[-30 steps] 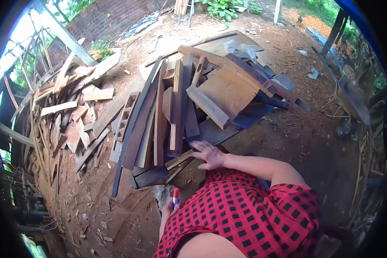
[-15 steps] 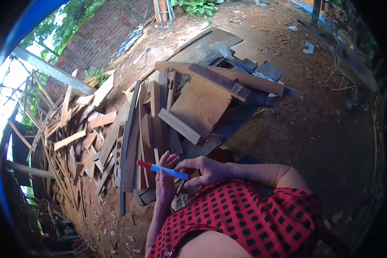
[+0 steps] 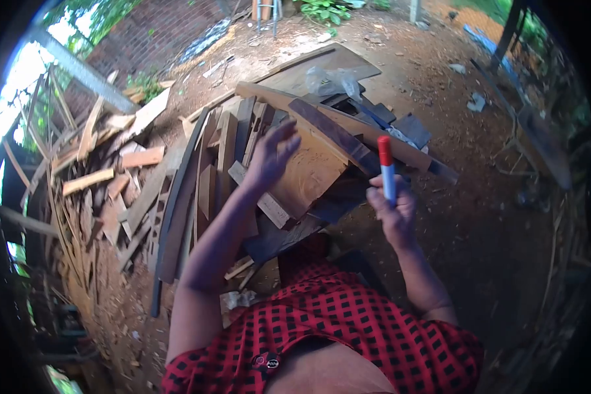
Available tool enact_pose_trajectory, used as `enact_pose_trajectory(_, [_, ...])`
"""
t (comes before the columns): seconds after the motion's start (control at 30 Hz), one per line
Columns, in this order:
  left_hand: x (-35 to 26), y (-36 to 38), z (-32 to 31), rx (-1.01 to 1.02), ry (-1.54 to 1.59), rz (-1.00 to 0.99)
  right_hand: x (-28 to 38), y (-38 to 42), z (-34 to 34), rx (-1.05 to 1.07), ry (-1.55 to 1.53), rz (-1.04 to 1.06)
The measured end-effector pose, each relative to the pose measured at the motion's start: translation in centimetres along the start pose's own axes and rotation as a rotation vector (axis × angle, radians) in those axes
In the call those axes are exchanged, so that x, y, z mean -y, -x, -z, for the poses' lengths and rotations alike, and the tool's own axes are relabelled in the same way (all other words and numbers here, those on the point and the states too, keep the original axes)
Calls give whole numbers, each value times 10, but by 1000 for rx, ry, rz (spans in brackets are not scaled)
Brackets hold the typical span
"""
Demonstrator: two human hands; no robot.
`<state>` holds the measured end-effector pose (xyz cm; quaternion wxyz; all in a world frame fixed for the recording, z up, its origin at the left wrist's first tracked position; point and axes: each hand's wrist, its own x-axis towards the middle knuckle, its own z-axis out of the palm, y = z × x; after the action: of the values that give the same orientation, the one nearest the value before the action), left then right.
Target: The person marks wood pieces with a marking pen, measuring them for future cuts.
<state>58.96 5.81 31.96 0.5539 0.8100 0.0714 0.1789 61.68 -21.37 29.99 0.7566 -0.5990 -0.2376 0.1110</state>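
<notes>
My right hand (image 3: 395,205) is raised at the right, its fingers wrapped round a white marker (image 3: 389,184) whose red cap points up. My left hand (image 3: 274,156) reaches out over the wood pile, fingers apart and nothing held. Close to it lie a light plywood panel (image 3: 314,172) and a short pale block (image 3: 273,210). A dark plank (image 3: 328,131) crosses the panel's upper edge. Whether my left hand touches the wood I cannot tell.
Long boards (image 3: 228,141) lean on the pile's left side. Scrap wood (image 3: 143,157) covers the ground further left. A clear plastic bag (image 3: 328,82) lies on a large sheet behind. A metal barrow-like object (image 3: 542,144) is at the far right.
My hands, close together before, have moved apart. My left hand went forward over the pile. My right hand moved right and now holds the marker upright. The view has shifted slightly.
</notes>
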Motion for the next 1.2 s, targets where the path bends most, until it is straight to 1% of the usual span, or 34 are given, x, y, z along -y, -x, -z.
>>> enact_pose_trajectory(0.03, [13, -21, 9, -62, -16, -3, 0, -3, 6, -47, 4, -14])
enact_pose_trajectory(0.07, [23, -39, 16, -122, -6, 76, -2, -5, 10, -90, 10, -28])
enact_pose_trajectory(0.1, [32, -56, 21, -182, 8, 154, -6, -9, 16, -104, 115, 25])
enact_pose_trajectory(0.17, [51, -84, 29, -250, -37, 188, -22, -18, 26, -116, 213, 101])
enact_pose_trajectory(0.2, [60, -92, 31, -237, -57, 185, -23, -21, 25, -134, 246, 141])
enact_pose_trajectory(0.23, [62, -97, 32, -223, -77, 181, -26, -24, 27, -91, 262, 148])
enact_pose_trajectory(0.27, [65, -102, 32, -259, -54, 187, -31, -27, 30, -100, 318, 106])
enact_pose_trajectory(0.3, [62, -105, 30, -198, -85, 273, -35, -30, 32, -115, 373, 64])
enact_pose_trajectory(0.33, [62, -110, 29, -126, -117, 353, -37, -36, 31, -91, 388, 70])
enact_pose_trajectory(0.37, [64, -115, 28, -141, -99, 356, -40, -39, 30, -68, 396, 45])
enact_pose_trajectory(0.4, [64, -120, 26, -88, -150, 413, -41, -42, 29, -53, 401, 18])
enact_pose_trajectory(0.43, [65, -122, 23, -31, -203, 469, -43, -45, 23, -67, 309, 24])
enact_pose_trajectory(0.47, [67, -124, 22, -30, -193, 468, -44, -48, 20, -66, 318, 24])
enact_pose_trajectory(0.53, [49, -116, 21, -32, -336, 442, -45, -52, 19, -93, 225, -288])
enact_pose_trajectory(0.6, [60, -119, 18, -87, -377, 382, -45, -55, 12, -126, 226, -312])
enact_pose_trajectory(0.63, [66, -121, 17, -108, -403, 310, -46, -56, 10, -114, 161, -305])
enact_pose_trajectory(0.7, [73, -123, 13, -119, -415, 305, -52, -60, 9, -111, 33, -294])
enact_pose_trajectory(0.73, [74, -122, 12, -133, -420, 292, -56, -63, 10, -109, 38, -300])
enact_pose_trajectory(0.87, [75, -121, 8, -175, -435, 324, -60, -72, 8, -79, -99, -342])
enact_pose_trajectory(0.93, [81, -123, 5, -205, -499, 253, -59, -76, 11, -73, -136, -345])
enact_pose_trajectory(1.0, [83, -124, 3, -212, -488, 272, -60, -81, 15, -35, -201, -384])
enact_pose_trajectory(1.07, [81, -125, 3, -216, -482, 290, -72, -90, 27, 5, -214, -378])
enact_pose_trajectory(1.13, [80, -128, 3, -160, -411, 396, -83, -97, 36, 41, -232, -371])
enact_pose_trajectory(1.2, [83, -128, 0, -174, -408, 385, -88, -102, 42, 56, -283, -385])
